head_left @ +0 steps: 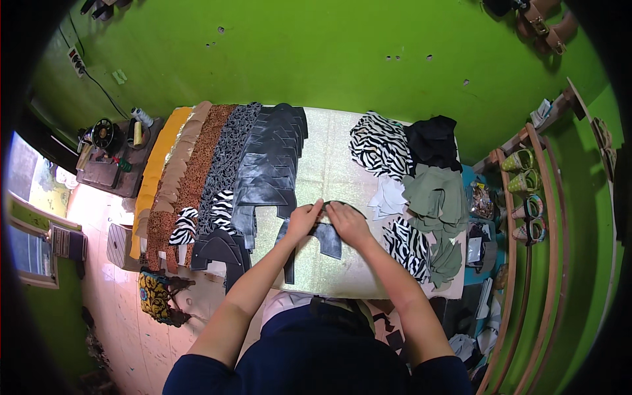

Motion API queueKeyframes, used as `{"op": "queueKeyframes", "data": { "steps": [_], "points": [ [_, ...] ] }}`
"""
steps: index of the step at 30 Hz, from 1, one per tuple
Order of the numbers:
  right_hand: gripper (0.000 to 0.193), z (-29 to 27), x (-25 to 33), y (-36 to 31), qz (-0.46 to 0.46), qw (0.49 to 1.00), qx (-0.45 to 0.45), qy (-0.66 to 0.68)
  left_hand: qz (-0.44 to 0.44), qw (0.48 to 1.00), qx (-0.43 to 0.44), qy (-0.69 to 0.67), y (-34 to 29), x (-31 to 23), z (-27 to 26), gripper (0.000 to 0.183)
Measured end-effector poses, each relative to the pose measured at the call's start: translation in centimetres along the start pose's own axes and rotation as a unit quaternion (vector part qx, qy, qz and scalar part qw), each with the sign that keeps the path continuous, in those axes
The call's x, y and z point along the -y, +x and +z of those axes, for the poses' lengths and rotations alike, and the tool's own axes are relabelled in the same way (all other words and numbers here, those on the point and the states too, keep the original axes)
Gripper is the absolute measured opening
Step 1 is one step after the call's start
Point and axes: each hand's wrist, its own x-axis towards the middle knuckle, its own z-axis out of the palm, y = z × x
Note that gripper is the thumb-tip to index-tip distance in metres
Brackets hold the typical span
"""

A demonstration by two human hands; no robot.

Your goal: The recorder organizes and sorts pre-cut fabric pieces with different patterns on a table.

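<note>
The dark shirt (316,355) is nearest the camera, just off the near edge of the tabletop (355,270). Over the tabletop, the left hand (303,220) and right hand (349,224) nearly meet, fingertips on black leather (330,242); whether they pinch it or only press it down I cannot tell. It lies directly under the grip, closer to the near edge than to the far edge. Its long axis seems to run side to side in an arch, ends bending toward the near edge. One broad end shows between the wrists, closer to the right hand; a dark strip (355,209) pokes out beyond the right fingers, perhaps a separate piece. The black stack (266,164) lies farther left, toward the far edge.
</note>
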Motion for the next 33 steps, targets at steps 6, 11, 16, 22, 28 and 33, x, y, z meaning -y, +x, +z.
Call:
{"op": "queueKeyframes", "data": {
  "steps": [6,11,16,22,28,33],
  "points": [
    [0.039,-0.2,1.4,0.7,0.004,0.997,0.023,0.070,-0.114,0.962,0.097,-0.227,-0.1,3.0,-2.5,0.019],
    [0.047,-0.1,2.9,0.8,0.230,0.968,-0.019,0.093,-0.128,0.934,0.096,-0.320,-1.9,3.8,-4.6,0.021],
    [0.027,1.8,4.2,0.0,0.273,0.948,0.003,0.161,-0.114,0.972,0.128,-0.163,-2.5,5.8,-5.6,0.025],
    [0.023,2.1,5.8,-1.6,0.186,0.976,0.055,0.097,-0.012,0.949,0.150,0.278,-3.7,5.6,-6.4,0.040],
    [0.025,1.8,6.7,-1.9,0.189,0.976,0.099,0.033,-0.019,0.899,0.139,0.416,-4.0,4.0,-6.1,0.037],
    [0.033,1.0,7.6,-1.0,0.204,0.974,0.093,0.033,0.134,0.884,0.018,0.448,-5.1,4.4,-5.6,0.031]
  ]
}}
